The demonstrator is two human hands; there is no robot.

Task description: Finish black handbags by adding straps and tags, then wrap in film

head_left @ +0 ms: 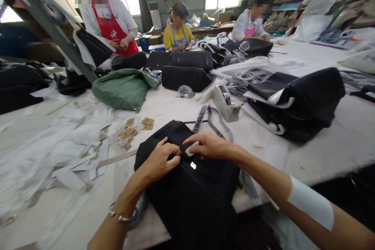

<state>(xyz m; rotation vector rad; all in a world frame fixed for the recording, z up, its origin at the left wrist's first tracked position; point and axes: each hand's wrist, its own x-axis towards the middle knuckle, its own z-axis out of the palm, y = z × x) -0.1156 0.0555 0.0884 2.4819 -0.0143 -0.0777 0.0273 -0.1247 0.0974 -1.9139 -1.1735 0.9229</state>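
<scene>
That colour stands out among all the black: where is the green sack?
In the head view, the green sack lies left of centre on the table, beyond the left hand, with brown tags in front and black cases to its right.

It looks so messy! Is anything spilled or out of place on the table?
Yes. White paper strips lie scattered left of the black bag, with brown tags strewn beside them. The bag hangs over the table edge.

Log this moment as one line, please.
left hand: fingers pinching black bag top | right hand: holding small white piece | surface: white table | nearby: green sack
</scene>
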